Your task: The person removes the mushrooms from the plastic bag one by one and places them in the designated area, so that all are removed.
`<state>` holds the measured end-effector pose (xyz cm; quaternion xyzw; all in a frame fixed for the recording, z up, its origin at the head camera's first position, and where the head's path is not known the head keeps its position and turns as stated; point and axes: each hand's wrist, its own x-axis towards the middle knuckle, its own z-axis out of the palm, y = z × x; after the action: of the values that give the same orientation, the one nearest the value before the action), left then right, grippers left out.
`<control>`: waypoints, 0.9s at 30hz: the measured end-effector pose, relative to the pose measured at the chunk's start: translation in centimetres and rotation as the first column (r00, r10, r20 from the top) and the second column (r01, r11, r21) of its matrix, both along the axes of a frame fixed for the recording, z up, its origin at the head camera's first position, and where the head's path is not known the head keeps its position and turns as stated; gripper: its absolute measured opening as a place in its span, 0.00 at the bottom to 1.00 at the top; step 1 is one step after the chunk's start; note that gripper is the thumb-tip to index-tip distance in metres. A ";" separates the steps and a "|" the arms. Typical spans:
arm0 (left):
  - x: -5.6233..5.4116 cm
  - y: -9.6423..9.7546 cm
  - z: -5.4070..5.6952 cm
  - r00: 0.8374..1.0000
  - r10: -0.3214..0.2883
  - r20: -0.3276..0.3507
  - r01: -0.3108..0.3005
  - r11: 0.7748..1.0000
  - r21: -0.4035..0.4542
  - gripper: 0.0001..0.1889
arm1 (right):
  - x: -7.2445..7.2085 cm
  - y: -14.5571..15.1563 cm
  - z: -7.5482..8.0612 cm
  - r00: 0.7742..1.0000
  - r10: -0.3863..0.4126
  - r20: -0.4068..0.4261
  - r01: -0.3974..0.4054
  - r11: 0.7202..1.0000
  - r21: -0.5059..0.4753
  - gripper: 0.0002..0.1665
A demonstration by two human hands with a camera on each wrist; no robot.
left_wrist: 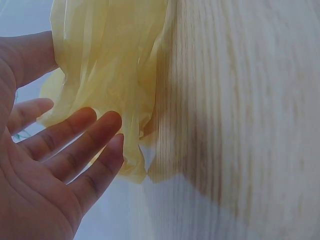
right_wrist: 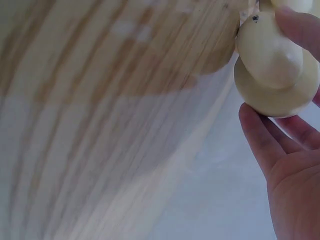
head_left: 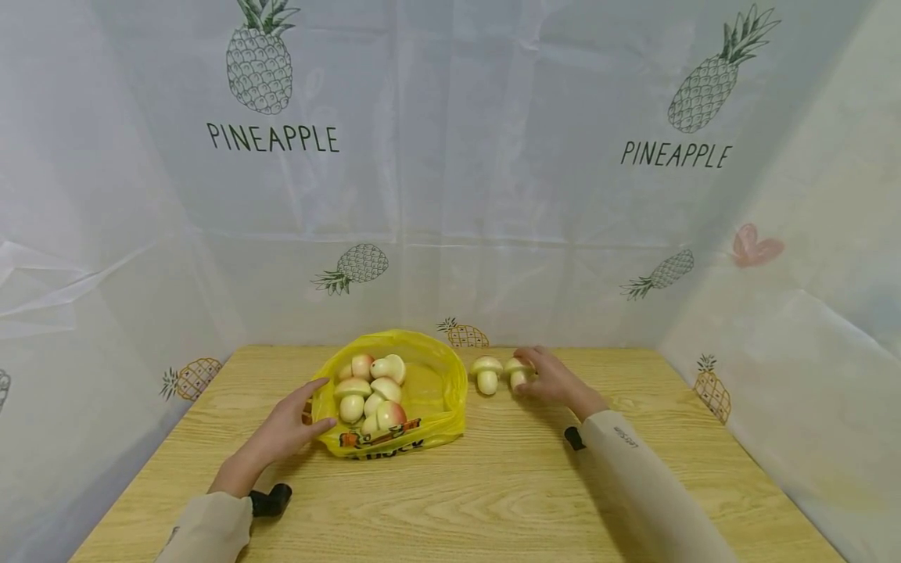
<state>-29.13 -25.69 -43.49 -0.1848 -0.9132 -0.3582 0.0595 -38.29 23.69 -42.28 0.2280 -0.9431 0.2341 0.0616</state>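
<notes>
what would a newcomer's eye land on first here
The bright yellow bag, open on the table with mushrooms inside, jumps out first. To its right sit two more mushrooms, the rightmost in the right grip. Behind, pineapple prints dot the sheet.

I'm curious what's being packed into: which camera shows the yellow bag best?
The head view: it shows nearly the whole bag, with its open mouth and the mushrooms inside. The left wrist view shows only part of its outside, by the left hand. I can't make it out in the right wrist view.
</notes>
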 end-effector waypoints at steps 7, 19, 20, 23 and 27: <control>-0.1 0.0 0.0 1.000 0.000 -0.006 0.000 1.000 -0.010 0.38 | -0.3 0.0 -0.1 1.000 -0.010 0.011 0.010 1.000 0.024 0.43; -0.1 0.0 0.2 1.000 -0.008 0.004 0.008 1.000 -0.007 0.39 | -0.4 -0.1 0.0 1.000 -0.012 0.017 0.012 1.000 0.024 0.43; -0.1 0.0 0.1 1.000 -0.009 0.005 0.009 1.000 -0.005 0.39 | -0.3 -0.1 0.0 1.000 -0.013 0.019 0.012 1.000 0.025 0.43; -0.3 -0.1 -0.1 1.000 -0.007 0.004 0.007 1.000 -0.001 0.38 | -0.3 -0.1 0.1 0.999 -0.017 0.032 0.016 1.000 0.025 0.44; -0.4 -0.1 -0.2 1.000 -0.006 0.000 0.006 1.000 0.004 0.38 | -0.2 -0.2 0.2 0.999 -0.019 0.042 0.018 1.000 0.021 0.45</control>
<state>-29.52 -25.82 -43.72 -0.1873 -0.9120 -0.3603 0.0587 -38.51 23.51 -42.06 0.2149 -0.9487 0.2283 0.0415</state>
